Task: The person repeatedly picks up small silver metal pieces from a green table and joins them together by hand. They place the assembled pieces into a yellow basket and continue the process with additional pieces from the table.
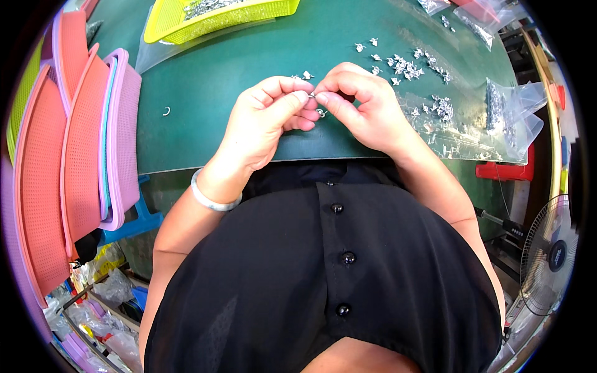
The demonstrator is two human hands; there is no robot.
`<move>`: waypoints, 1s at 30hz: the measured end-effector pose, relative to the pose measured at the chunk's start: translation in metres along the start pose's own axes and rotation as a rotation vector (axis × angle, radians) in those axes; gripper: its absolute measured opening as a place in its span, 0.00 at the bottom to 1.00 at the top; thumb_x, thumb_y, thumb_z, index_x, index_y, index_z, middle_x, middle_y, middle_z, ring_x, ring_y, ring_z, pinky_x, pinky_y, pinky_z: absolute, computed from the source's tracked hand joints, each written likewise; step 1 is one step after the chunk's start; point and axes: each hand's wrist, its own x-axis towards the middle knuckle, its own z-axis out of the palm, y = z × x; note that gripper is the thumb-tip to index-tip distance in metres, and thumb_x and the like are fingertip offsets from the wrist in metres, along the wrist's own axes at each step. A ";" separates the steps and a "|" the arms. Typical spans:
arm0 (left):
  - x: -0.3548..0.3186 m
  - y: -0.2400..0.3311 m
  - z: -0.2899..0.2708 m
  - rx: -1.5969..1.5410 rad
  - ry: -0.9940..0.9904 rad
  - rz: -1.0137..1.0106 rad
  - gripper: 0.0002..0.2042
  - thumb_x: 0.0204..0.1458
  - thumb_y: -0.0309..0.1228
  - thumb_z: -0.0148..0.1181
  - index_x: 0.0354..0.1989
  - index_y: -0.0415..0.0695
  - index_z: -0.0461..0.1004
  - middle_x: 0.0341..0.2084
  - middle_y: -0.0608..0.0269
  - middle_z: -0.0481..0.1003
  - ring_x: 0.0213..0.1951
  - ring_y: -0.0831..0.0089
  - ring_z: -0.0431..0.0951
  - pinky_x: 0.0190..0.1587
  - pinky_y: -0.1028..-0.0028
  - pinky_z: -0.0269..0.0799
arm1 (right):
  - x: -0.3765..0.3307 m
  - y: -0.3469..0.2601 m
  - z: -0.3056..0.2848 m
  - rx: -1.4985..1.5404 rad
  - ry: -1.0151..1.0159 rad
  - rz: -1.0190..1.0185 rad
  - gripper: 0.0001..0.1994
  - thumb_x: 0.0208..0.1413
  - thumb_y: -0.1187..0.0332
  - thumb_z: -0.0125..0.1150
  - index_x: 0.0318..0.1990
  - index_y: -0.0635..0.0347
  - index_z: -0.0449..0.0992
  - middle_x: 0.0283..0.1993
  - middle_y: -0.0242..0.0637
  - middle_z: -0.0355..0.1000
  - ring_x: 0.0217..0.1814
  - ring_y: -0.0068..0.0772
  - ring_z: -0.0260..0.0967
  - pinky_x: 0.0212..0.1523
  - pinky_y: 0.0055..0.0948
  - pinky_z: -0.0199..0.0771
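Observation:
My left hand (264, 115) and my right hand (364, 105) meet above the front part of the green table. Both are closed in a pinch, thumb against fingers, on one small silvery metal piece (312, 95) between their fingertips. Its exact shape is mostly covered by the fingers. Just below the fingertips shows another small metal piece (321, 112), and one more metal piece (307, 75) lies just beyond them. To the right of my right hand is a loose pile of small silvery metal pieces (407, 68), with a second cluster (443, 109) nearer to me.
A yellow basket (165, 28) with metal parts stands at the far left on the green table (205, 81). Stacked pink and orange baskets (40, 186) rise at the left. A clear bag of metal parts (497, 115) lies at the right edge, near a fan (550, 255). A small metal ring (166, 111) lies left.

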 end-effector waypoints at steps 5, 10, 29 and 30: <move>-0.003 0.000 -0.014 -0.072 -0.001 -0.001 0.06 0.53 0.24 0.48 0.35 0.36 0.69 0.29 0.58 0.74 0.30 0.73 0.75 0.33 0.79 0.72 | -0.008 0.005 -0.004 -0.287 -0.131 0.032 0.03 0.46 0.72 0.57 0.28 0.61 0.74 0.29 0.37 0.67 0.33 0.41 0.67 0.33 0.35 0.69; -0.009 -0.001 -0.014 -0.016 0.019 -0.031 0.05 0.53 0.25 0.49 0.34 0.39 0.70 0.27 0.61 0.73 0.26 0.77 0.72 0.27 0.83 0.68 | -0.015 0.010 -0.002 -0.359 -0.170 -0.040 0.04 0.44 0.74 0.58 0.29 0.62 0.73 0.30 0.37 0.67 0.33 0.39 0.67 0.33 0.33 0.68; -0.013 -0.007 -0.003 0.117 -0.031 -0.080 0.05 0.51 0.27 0.56 0.33 0.41 0.73 0.22 0.70 0.72 0.20 0.87 0.66 0.20 0.88 0.60 | -0.016 -0.005 0.001 0.131 0.041 0.008 0.04 0.42 0.80 0.59 0.27 0.62 0.72 0.30 0.33 0.68 0.28 0.25 0.66 0.27 0.21 0.65; -0.013 -0.007 -0.003 0.128 -0.030 -0.055 0.05 0.51 0.27 0.56 0.34 0.41 0.73 0.22 0.70 0.72 0.20 0.87 0.66 0.21 0.88 0.60 | -0.017 -0.004 0.001 0.156 0.041 0.021 0.04 0.43 0.80 0.59 0.27 0.62 0.72 0.30 0.33 0.68 0.28 0.24 0.65 0.27 0.20 0.64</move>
